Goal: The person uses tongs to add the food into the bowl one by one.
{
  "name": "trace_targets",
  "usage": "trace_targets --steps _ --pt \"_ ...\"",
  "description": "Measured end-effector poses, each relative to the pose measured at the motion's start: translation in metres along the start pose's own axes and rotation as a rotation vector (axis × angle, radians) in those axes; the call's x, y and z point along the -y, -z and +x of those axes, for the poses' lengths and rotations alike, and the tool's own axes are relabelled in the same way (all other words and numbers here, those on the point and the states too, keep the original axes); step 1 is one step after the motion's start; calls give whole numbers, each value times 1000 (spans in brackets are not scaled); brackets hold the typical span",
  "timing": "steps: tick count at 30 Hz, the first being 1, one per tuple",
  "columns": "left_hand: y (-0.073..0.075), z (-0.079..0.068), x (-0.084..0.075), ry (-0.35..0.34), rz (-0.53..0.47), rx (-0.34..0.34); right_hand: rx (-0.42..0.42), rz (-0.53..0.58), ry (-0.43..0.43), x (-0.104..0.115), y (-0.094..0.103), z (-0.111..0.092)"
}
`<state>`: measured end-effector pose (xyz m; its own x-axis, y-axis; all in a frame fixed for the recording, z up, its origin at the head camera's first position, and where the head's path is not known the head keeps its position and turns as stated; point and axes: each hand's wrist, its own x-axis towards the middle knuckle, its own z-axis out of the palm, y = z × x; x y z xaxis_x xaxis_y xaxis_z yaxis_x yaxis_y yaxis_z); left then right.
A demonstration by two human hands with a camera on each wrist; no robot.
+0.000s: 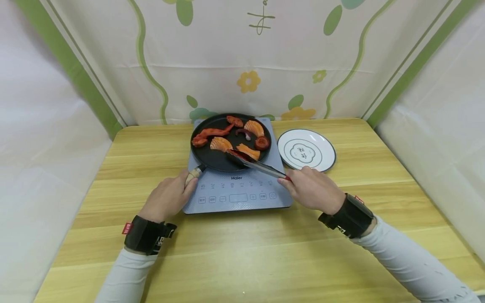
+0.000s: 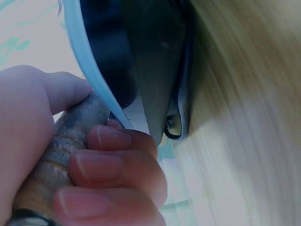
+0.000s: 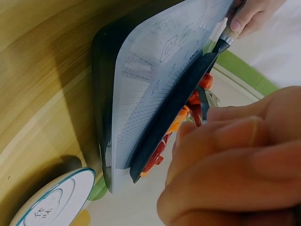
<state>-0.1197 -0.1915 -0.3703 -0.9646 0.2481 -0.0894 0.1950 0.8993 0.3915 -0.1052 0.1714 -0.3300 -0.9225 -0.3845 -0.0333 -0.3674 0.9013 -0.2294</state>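
Observation:
My left hand (image 1: 164,198) grips the wooden handle (image 1: 192,176) of a black frying pan (image 1: 212,162), its fingers curled round it in the left wrist view. The right hand (image 1: 312,189) holds metal kitchen tongs (image 1: 265,167) near their red end, with the dark tips low over the pan's near side. A dark-red piece shows at those tips. Inside the pan lie orange salmon-like pieces (image 1: 254,128), a long red meat-like strip (image 1: 212,134), a small purple tentacle-like piece (image 1: 244,133) and a round red piece (image 1: 262,143).
The pan sits on a grey Haier induction cooktop (image 1: 238,204) with touch buttons along its front. To its right stands a white plate (image 1: 322,153) with a dark rim and printed centre. All rest on a wooden table (image 1: 227,261), with a patterned cloth (image 1: 216,50) behind.

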Motion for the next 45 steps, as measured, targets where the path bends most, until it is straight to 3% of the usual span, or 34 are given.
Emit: trace_targets --steps 22,45 --pt "0 0 0 3 14 3 3 87 -42 3 5 -5" --pt "0 1 1 0 -4 14 -27 65 -56 -6 15 -7"
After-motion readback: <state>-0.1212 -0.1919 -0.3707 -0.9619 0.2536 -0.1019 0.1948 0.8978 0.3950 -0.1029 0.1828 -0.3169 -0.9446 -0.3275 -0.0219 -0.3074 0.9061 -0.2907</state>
